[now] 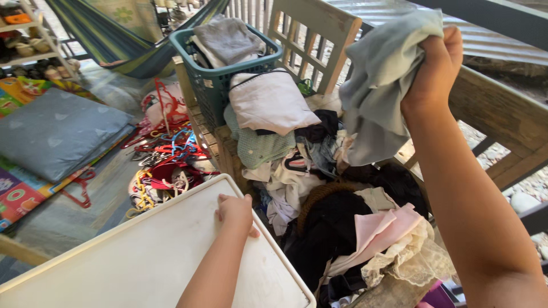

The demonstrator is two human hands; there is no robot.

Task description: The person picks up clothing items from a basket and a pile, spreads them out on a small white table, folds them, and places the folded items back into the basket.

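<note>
Resting left hand [235,212] on white tabletop [142,262], porch.

Two bare forearms, seen from above. No sleeves in view on either arm. Left hand [235,212] bare: no glove, no ring, no watch or band at the wrist; short, unpainted nails. Right hand [434,71] likewise bare, with nothing worn at the wrist or along the forearm. Right arm much larger in view, filling the right edge; left arm slimmer, entering from the bottom edge.
</note>
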